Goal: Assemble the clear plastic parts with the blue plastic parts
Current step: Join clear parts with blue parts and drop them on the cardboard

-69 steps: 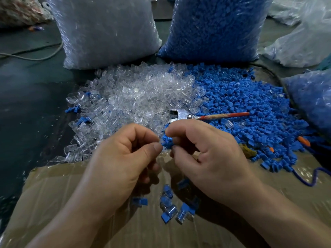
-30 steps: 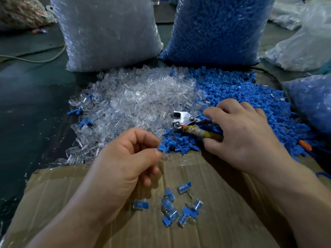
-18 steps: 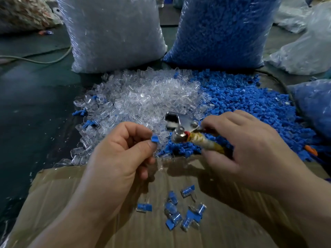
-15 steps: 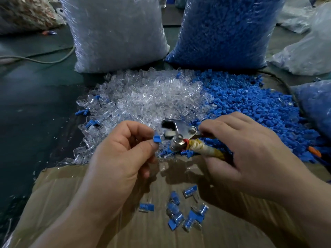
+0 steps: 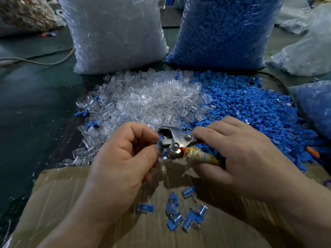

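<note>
My left hand [image 5: 123,158] pinches a small blue plastic part [image 5: 160,140] between thumb and forefinger, right at the metal jaws of a plier tool [image 5: 176,140]. My right hand [image 5: 238,151] grips that tool by its tape-wrapped handle [image 5: 198,155]. Behind the hands lie a heap of clear plastic parts [image 5: 148,101] and, to its right, a heap of blue plastic parts [image 5: 250,108]. Several assembled clear-and-blue pieces [image 5: 180,210] lie on the cardboard sheet [image 5: 71,203] below my hands.
A big bag of clear parts [image 5: 114,34] and a big bag of blue parts [image 5: 222,31] stand at the back. More plastic bags [image 5: 304,51] sit at the right. A cable [image 5: 35,60] runs over the dark floor on the left.
My right hand let go of the blue part, took the plier tool from the pile and brought it to my left hand. The jaws now meet the blue part.
</note>
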The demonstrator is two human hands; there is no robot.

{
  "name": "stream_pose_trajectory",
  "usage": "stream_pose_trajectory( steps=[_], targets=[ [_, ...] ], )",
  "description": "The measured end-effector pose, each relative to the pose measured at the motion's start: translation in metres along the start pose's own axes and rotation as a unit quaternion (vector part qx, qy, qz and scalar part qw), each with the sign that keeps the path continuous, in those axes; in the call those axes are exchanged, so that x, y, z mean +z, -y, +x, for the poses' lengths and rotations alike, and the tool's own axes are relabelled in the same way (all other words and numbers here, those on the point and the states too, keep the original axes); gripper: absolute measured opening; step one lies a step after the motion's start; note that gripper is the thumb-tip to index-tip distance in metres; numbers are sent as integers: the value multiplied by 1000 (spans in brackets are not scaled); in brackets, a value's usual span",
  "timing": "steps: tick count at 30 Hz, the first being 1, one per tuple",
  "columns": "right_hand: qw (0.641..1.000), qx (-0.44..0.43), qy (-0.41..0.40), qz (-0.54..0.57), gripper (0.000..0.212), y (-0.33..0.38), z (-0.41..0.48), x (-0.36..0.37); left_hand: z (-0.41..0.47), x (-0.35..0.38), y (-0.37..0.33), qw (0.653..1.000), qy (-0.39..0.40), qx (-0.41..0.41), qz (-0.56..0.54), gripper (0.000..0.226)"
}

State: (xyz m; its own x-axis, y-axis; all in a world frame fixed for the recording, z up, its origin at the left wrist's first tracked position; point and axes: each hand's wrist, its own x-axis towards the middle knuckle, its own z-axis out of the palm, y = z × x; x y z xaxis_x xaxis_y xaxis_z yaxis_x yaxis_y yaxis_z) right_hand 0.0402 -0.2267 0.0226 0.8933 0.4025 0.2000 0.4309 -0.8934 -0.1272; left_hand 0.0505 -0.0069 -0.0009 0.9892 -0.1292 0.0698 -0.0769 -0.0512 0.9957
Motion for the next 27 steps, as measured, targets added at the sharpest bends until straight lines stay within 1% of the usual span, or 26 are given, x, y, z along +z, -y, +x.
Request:
stream_pose_trajectory(
  steps=[3,8,11,13,15,17,19,21,23,25,27],
  targets=[
    [1000,2,-8,-1,62,2,1,1,-2,1,0,1000,-8,4,14,20],
    [1000,10,-15,4,54,4,1,2,-3,0,-2,1000,-10,7,29,18],
    [1000,11,-10,11,53,2,0,2,-3,-1,-2,999,-10,10,44,16],
    [1000,22,-16,-3,57,-3,0,1,0,-2,1,997,-21,10,70,22],
    [998,55,-29,-32,65,-11,1,1,2,-3,1,998,-26,-12,64,20],
    [993,105,-23,-55,76,-18,7,2,3,-2,0,997,-4,-45,68,20],
    [988,136,3,-72,82,-21,15,5,1,2,1,992,26,-77,93,25],
    [985,146,27,-82,78,-21,21,9,-1,6,1,990,35,-93,104,26],
    [984,152,33,-81,69,-21,21,12,-1,8,0,989,29,-99,106,27],
    [985,155,6,-76,58,-21,19,11,-2,8,-1,989,24,-104,99,27],
    [985,148,-59,-63,48,-17,15,8,-3,8,-1,989,23,-93,115,24]
  ],
)
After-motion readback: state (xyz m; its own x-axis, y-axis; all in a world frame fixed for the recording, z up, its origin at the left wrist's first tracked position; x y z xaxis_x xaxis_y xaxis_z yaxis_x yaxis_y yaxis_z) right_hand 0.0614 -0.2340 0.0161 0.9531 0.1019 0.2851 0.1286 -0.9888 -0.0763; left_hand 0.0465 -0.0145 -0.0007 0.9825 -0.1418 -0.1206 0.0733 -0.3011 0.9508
